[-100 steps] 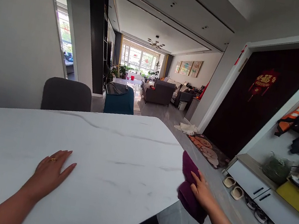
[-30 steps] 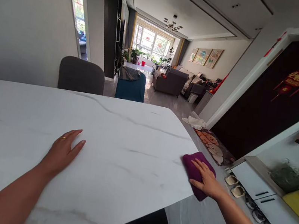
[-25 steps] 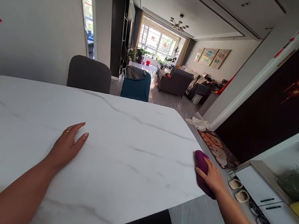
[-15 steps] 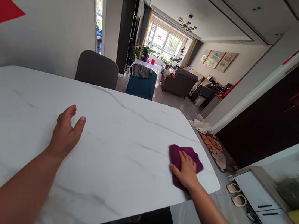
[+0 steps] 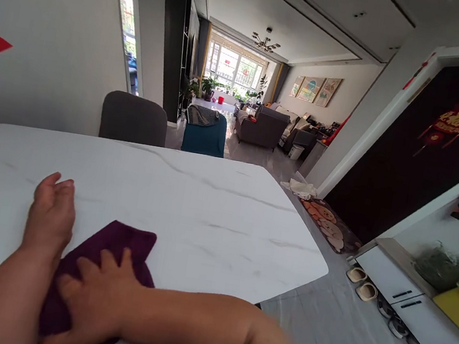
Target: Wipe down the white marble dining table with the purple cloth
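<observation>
A purple cloth (image 5: 132, 238) lies on the white marble-patterned table (image 5: 207, 203) near its front edge, partly under my forearms. My right hand (image 5: 101, 291) holds the cloth pressed against the tabletop, fingers spread over it and palm down. My right forearm reaches across from the right, close to the table's front edge. Just left of the cloth, my left hand (image 5: 52, 211) rests on its side at or just above the table. Its fingers are loosely bent, with nothing seen in them.
A grey chair (image 5: 134, 119) and a blue chair (image 5: 205, 133) with a dark striped cloth over its back stand at the far side. Right of the table are a bear-patterned mat (image 5: 328, 225), slippers (image 5: 366, 291) and a white cabinet (image 5: 402, 292).
My right hand has swept the cloth from the table's right end across to the left, beside my left arm. My left hand has shifted left and lower in view. The view has tilted slightly.
</observation>
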A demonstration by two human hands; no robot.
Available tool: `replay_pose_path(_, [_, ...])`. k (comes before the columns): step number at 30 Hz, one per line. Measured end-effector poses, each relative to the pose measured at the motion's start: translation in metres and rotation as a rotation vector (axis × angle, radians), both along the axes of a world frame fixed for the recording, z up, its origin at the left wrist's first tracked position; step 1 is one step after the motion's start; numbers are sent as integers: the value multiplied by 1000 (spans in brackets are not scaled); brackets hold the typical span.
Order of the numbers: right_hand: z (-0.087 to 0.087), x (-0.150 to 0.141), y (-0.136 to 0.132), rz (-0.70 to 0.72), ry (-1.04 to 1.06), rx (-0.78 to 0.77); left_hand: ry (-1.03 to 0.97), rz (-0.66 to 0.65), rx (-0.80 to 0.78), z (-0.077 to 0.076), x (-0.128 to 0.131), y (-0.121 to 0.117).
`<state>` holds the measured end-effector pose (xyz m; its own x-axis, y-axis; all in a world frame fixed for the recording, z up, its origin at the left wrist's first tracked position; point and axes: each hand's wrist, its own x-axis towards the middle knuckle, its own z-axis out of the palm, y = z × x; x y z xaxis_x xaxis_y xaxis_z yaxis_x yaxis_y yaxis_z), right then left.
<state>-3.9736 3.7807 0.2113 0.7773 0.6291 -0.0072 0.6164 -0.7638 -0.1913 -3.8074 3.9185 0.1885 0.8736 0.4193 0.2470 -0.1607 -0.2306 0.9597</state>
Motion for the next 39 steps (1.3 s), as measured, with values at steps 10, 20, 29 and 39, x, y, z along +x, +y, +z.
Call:
replay_pose_path(10, [22,-40,-74,15,83,15,104,63,-294,-8,28,22])
replay_pose_path(20, [45,-135,-354,-1002,79,-88,152,-74,-67,-6,9,-2])
replay_pose_path(29, [17,-158,-461,-1397,-183,-111,49,-143,-72,30,-21,-13])
replay_pose_path(39, [14,-15,-345,-1255,-91,-102,-184,-141,-9,71,-86,49])
